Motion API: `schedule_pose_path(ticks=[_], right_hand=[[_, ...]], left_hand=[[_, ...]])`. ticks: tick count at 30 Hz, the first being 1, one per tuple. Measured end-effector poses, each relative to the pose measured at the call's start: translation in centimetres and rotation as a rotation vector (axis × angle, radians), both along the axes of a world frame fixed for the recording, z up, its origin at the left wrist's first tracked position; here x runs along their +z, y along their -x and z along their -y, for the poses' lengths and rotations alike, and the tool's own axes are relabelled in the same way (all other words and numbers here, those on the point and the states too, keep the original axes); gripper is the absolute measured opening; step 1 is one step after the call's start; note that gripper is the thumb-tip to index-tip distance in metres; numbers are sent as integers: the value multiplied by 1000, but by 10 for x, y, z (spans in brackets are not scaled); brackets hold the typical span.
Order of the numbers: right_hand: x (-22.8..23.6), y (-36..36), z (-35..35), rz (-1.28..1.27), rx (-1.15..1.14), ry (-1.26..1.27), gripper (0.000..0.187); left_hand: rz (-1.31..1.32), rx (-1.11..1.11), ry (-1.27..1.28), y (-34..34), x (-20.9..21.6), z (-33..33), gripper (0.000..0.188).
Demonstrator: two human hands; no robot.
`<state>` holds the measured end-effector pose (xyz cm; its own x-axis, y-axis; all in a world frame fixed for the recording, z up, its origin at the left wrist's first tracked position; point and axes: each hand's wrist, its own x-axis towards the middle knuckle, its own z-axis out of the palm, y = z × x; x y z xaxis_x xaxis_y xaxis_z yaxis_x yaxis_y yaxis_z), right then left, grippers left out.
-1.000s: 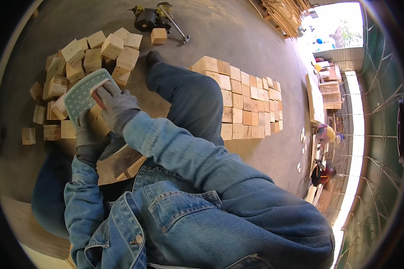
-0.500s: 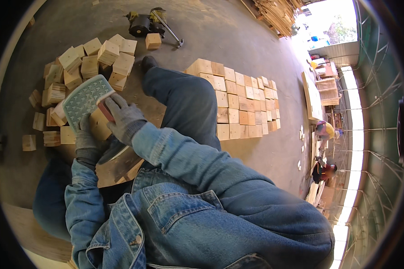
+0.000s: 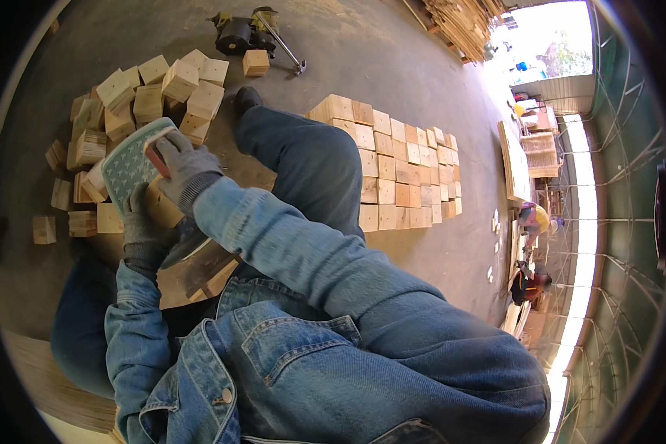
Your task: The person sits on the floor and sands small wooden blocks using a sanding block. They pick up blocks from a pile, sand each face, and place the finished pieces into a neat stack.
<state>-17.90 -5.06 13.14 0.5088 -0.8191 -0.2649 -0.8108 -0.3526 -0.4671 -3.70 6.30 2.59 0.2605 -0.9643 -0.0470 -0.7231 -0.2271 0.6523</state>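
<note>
A flat wooden piece with a pale green, patterned face [image 3: 128,164] is tilted up in front of me, its rounded far end toward the pile of blocks. My left hand [image 3: 140,218], in a grey glove, grips its near lower end. In my right hand [image 3: 187,166], also gloved in grey, is a reddish-brown block [image 3: 156,160], its fingers closed round it. That block lies against the right-hand edge of the patterned piece, near its upper end. Behind the hands a light wooden block [image 3: 160,205] is partly hidden.
Loose wooden blocks [image 3: 148,103] lie heaped at the upper left. Right of my knee, more blocks [image 3: 387,169] stand in tight rows. A hammer [image 3: 280,41] rests on a dark and yellow power tool [image 3: 236,37], near a single block [image 3: 256,63]. Two people work at the far right.
My right hand has moved up and left with the reddish-brown block, along the edge toward the patterned piece's upper end. The left hand keeps its grip.
</note>
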Motion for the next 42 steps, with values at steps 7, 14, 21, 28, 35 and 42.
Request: schedule_pose_path(ticks=[7, 14, 21, 28, 35, 42], right_hand=[[-7, -21, 22, -30, 33, 4, 82], [11, 29, -19, 23, 23, -69, 86], [-5, 63, -51, 34, 11, -74, 88], [5, 20, -6, 93, -31, -82, 79], [-9, -15, 35, 67, 8, -22, 76], [-8, 36, -6, 197, -91, -150, 80]], left_hand=[[-48, 0, 45, 0, -4, 0, 106], [11, -1, 73, 2, -9, 2, 104], [73, -43, 10, 0, -16, 1, 107], [23, 6, -38, 6, 3, 4, 104], [-23, -1, 41, 1, -2, 3, 102], [-40, -24, 20, 2, -11, 4, 106]])
